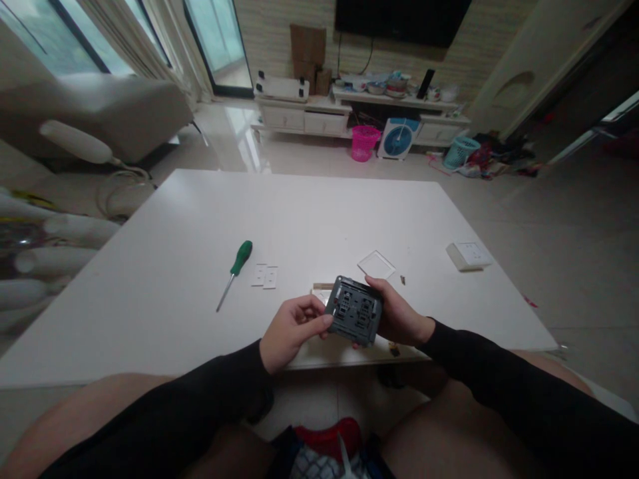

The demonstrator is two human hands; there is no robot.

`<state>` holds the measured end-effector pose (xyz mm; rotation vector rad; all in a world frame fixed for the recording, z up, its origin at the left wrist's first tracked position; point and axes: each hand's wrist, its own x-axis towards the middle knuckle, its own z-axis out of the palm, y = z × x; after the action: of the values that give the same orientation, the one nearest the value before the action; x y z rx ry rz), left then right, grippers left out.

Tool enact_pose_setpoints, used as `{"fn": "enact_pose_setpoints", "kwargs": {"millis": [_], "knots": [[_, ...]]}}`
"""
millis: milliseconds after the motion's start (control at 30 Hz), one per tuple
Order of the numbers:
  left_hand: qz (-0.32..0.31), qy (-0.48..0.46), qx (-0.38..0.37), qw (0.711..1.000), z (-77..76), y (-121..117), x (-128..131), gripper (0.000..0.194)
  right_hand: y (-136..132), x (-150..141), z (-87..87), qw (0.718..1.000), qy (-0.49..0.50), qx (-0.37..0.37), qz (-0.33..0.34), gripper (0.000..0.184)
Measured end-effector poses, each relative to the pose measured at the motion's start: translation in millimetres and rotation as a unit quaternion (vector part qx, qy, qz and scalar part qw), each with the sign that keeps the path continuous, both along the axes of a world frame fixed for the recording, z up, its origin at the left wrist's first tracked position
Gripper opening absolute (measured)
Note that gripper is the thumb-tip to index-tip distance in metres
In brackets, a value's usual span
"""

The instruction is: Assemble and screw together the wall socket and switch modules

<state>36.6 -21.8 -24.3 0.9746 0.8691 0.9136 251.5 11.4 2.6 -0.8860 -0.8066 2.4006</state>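
Observation:
Between my two hands, above the near edge of the white table (pixel 299 213), is a dark grey wall-switch module (pixel 354 311), its face tilted up toward me. My left hand (pixel 299 326) pinches the module's left edge between thumb and fingers. Around its right side wraps my right hand (pixel 399 309), with some fingers hidden behind. A small white and brown piece (pixel 321 290) lies partly covered behind the module. Beyond it rests a clear square frame (pixel 377 264). Small screws (pixel 403 280) lie to the right of that frame.
A green-handled screwdriver (pixel 235 273) lies to the left, beside two small white switch covers (pixel 264 276). At the table's right is a white socket box (pixel 468 256). Past the table, a pink basket (pixel 365 142) and a blue fan (pixel 398 138) stand on the floor.

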Motion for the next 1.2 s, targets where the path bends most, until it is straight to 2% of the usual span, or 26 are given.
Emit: {"fn": "enact_pose_setpoints", "kwargs": {"millis": [233,333,533,733,867,967,1067,1133,1200], "knots": [[-0.067,-0.08,-0.056,0.993,11.1,-17.0,0.5,0.043,-15.3,0.1,10.3,0.996,-0.003,0.087,-0.007,0.046],[-0.087,-0.095,-0.077,0.989,18.1,-24.6,1.6,0.044,-22.2,1.1,13.4,0.991,0.006,0.136,0.017,0.043],[-0.08,-0.071,-0.099,0.989,19.5,-33.5,0.5,0.046,-31.4,5.4,16.1,0.985,0.0,0.161,0.061,0.055],[-0.082,-0.015,-0.058,0.995,19.3,-31.2,-3.4,0.042,-28.4,6.1,18.3,0.979,-0.032,0.184,0.077,0.05],[-0.037,0.017,0.002,0.999,20.4,-21.7,-5.2,0.04,-21.8,4.3,16.4,0.967,-0.11,0.226,0.052,0.028],[-0.002,0.005,0.009,1.0,15.7,-13.7,-6.7,0.037,-19.0,1.4,11.4,0.968,-0.121,0.221,0.009,0.027],[0.055,-0.035,-0.003,0.998,8.3,-9.0,-7.8,0.04,-18.7,-0.3,7.5,0.97,-0.118,0.193,-0.086,0.03],[0.048,-0.043,-0.022,0.998,5.0,-8.4,-7.5,0.042,-19.0,0.2,6.3,0.964,-0.126,0.185,-0.142,0.036],[0.003,-0.042,-0.044,0.998,4.4,-9.3,-6.1,0.044,-19.6,1.3,5.5,0.96,-0.131,0.181,-0.171,0.042]]}}
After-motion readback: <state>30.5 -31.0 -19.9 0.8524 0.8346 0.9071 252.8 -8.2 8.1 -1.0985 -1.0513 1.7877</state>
